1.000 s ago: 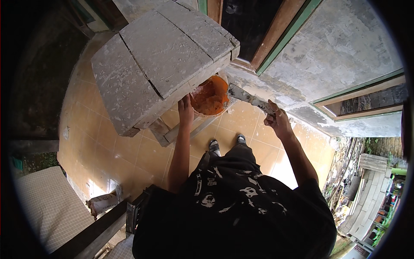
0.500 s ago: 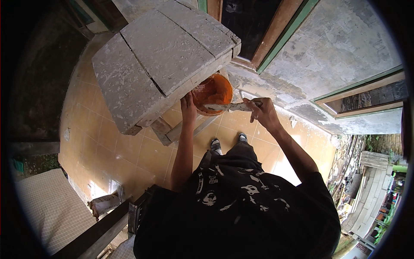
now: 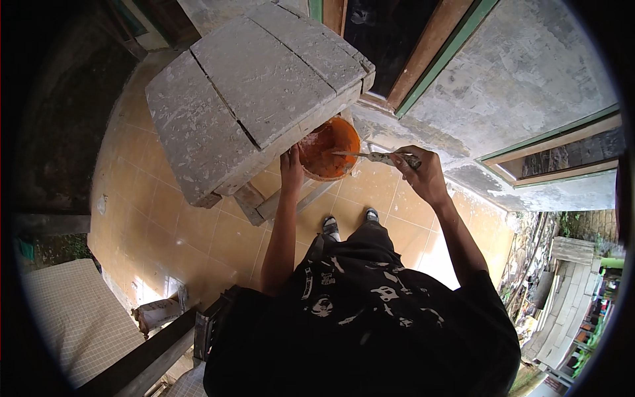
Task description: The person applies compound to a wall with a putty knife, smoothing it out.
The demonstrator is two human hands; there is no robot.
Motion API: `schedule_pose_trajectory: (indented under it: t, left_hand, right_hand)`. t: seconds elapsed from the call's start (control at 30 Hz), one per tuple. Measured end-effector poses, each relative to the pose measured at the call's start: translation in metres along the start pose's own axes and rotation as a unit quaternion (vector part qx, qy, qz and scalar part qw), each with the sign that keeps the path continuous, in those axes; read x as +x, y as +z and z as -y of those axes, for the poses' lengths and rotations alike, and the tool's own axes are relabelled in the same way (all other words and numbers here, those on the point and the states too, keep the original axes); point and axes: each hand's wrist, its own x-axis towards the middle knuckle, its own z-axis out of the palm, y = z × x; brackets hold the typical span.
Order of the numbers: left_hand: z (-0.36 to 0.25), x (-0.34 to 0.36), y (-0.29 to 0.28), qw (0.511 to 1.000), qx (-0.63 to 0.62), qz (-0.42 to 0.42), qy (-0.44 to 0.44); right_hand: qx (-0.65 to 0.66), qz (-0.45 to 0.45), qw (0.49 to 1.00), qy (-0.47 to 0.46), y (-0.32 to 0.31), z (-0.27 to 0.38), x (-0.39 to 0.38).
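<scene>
An orange bucket [image 3: 354, 140] with reddish and pale smears inside is tilted beside the front edge of a plaster-spattered wooden table [image 3: 258, 73]. My left hand [image 3: 291, 162] is closed at the bucket's left side, gripping its rim; part of those fingers is hidden under the table edge. In my right hand [image 3: 421, 173] is a putty knife [image 3: 376, 157], held by its whitish, stained handle. The blade reaches in over the bucket's right rim, seen nearly edge-on.
A rough grey wall [image 3: 522, 73] with green-trimmed frames runs along the right. My feet [image 3: 331, 225] stand on tan floor tiles [image 3: 218, 245]. At lower left are a dark wooden rail [image 3: 149, 354], a checked surface [image 3: 79, 311] and a crumpled bag [image 3: 159, 313].
The putty knife has turned from showing its flat side to nearly edge-on and has drawn slightly right with my right hand. My left hand stays on the bucket.
</scene>
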Motion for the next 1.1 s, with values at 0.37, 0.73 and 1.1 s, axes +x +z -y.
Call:
schedule_pose_trajectory:
  t: [0.37,0.73,1.1]
  left_hand:
    - [-0.058,0.026,-0.041,0.979,-0.193,-0.033,-0.062]
    - [-0.082,0.030,-0.064,0.855,-0.466,0.008,-0.227]
    - [-0.102,0.035,-0.101,0.828,-0.464,-0.045,-0.312]
  right_hand:
    - [-0.387,0.126,0.822,-0.399,-0.015,0.018,0.050]
    - [-0.214,0.153,0.939,-0.220,0.029,0.026,0.026]
    - [-0.196,0.039,0.940,-0.275,0.019,0.011,0.010]
